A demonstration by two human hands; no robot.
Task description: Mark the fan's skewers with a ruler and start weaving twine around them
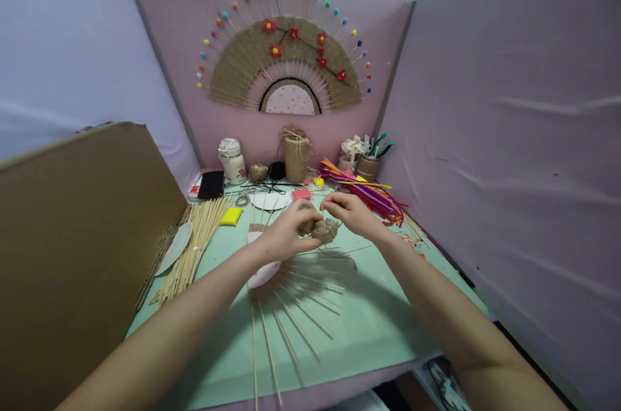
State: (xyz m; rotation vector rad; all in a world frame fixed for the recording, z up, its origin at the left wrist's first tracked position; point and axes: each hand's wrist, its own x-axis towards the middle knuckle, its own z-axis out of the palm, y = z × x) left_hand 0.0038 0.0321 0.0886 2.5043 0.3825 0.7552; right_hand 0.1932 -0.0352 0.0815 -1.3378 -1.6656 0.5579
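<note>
My left hand [294,228] is wrapped round a ball of brown twine [326,230], held above the table. Close by on its right, my right hand [350,210] has thumb and fingers pinched together at a thin strand of that twine. Beneath my hands lies a half-round fan frame [268,292] with a brown band and a white dotted centre. Thin wooden sticks [298,320] spread out from it to the right and toward the front edge. My left hand and forearm hide part of the frame.
A bundle of wooden sticks [196,249] lies at left beside a cardboard panel [72,223]. Coloured pipe cleaners [371,194] lie at right. Behind stand a white bottle [233,162], a twine-wrapped container [296,158] and a pen cup [369,167]. A decorated fan [233,68] hangs on the back wall.
</note>
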